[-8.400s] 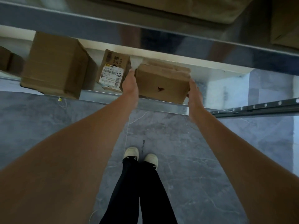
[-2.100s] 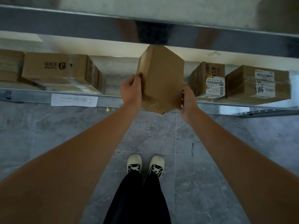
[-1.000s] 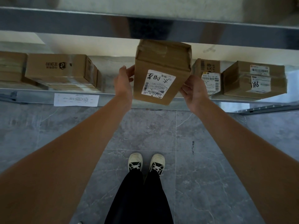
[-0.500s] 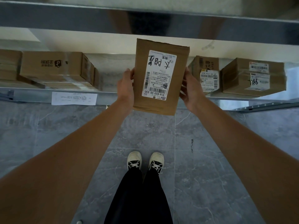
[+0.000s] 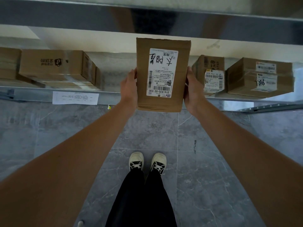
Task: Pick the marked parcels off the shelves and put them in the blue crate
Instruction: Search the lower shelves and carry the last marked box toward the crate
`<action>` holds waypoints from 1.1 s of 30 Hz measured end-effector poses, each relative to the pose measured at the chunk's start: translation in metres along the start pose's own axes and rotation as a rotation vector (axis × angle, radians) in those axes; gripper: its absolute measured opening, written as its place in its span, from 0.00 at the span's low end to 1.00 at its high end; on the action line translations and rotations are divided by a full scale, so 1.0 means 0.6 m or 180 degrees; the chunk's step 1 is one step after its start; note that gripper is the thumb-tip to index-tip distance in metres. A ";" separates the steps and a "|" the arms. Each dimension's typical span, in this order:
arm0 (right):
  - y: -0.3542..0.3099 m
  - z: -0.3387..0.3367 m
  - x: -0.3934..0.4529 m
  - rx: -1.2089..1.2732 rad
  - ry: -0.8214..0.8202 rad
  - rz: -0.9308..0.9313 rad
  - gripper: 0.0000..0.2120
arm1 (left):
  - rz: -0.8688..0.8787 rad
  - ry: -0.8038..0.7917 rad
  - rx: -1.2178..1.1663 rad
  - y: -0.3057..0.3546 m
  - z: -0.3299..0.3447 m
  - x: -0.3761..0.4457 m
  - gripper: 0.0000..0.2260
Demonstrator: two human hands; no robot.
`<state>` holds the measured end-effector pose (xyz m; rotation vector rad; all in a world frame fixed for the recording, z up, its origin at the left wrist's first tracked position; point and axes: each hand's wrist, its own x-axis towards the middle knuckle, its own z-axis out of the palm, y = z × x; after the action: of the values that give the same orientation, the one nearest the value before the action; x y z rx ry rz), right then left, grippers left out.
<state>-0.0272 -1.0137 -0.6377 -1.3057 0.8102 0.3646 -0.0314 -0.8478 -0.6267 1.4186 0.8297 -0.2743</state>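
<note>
I hold a brown cardboard parcel [image 5: 182, 74] in front of the low shelf [image 5: 111, 93], its white shipping label with black handwriting facing me. My left hand [image 5: 128, 89] grips its left side and my right hand [image 5: 192, 89] grips its right side, thumbs on the near face. The parcel hangs in the air over the shelf edge. No blue crate is in view.
On the shelf lie a flat box with a printed logo [image 5: 55, 66] at left, and a small labelled box [image 5: 210, 74] and a wider labelled box [image 5: 259, 77] at right. A paper sheet [image 5: 75, 97] hangs on the shelf edge. An upper shelf beam [image 5: 65, 15] runs overhead. Grey tiled floor below.
The parcel was taken off the shelf and turned in both hands until its labelled face came round to me. In the last half second it barely moved.
</note>
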 end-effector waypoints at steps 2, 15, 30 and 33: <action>0.000 0.001 0.004 -0.0035 -0.0037 -0.0018 0.19 | 0.0018 0.0060 -0.0004 -0.006 -0.001 0.008 0.16; -0.011 0.022 0.062 -0.0274 0.0001 0.0632 0.28 | -0.0211 -0.0304 0.0384 -0.006 0.023 0.067 0.20; 0.002 0.012 0.090 -0.0116 -0.0073 0.0731 0.34 | -0.0234 -0.1127 0.0556 -0.018 0.037 0.079 0.22; 0.000 0.022 0.080 -0.0568 0.0481 0.0405 0.31 | 0.0072 -0.1375 0.0846 -0.024 0.030 0.084 0.26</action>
<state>0.0099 -1.0110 -0.6709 -1.4644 1.0093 0.4514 0.0010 -0.8520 -0.6713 1.5377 0.4315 -0.6671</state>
